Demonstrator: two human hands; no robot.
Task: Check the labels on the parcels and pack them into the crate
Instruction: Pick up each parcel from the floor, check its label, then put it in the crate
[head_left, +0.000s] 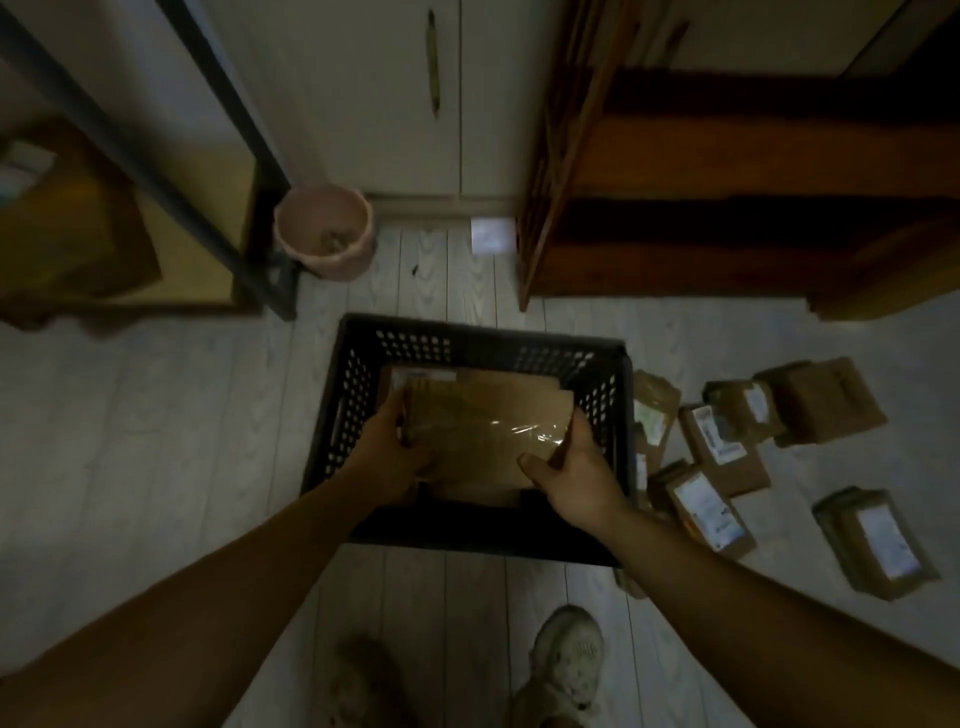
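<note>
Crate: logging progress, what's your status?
Left grip, right grip holding parcel in crate. Labelled parcel beneath. Loose parcels on floor beside it.

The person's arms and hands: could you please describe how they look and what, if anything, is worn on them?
The left hand and right hand wear no gloves; no watch, bracelet or ring shows. Both arms are bare to the frame's edge, with no sleeves in view.

No writing is legible; white labels sit on the brown parcels (878, 540) lying on the floor, and one on a lower parcel (418, 376) inside the crate (483, 335); the print on each is too blurred and dim to read.
</note>
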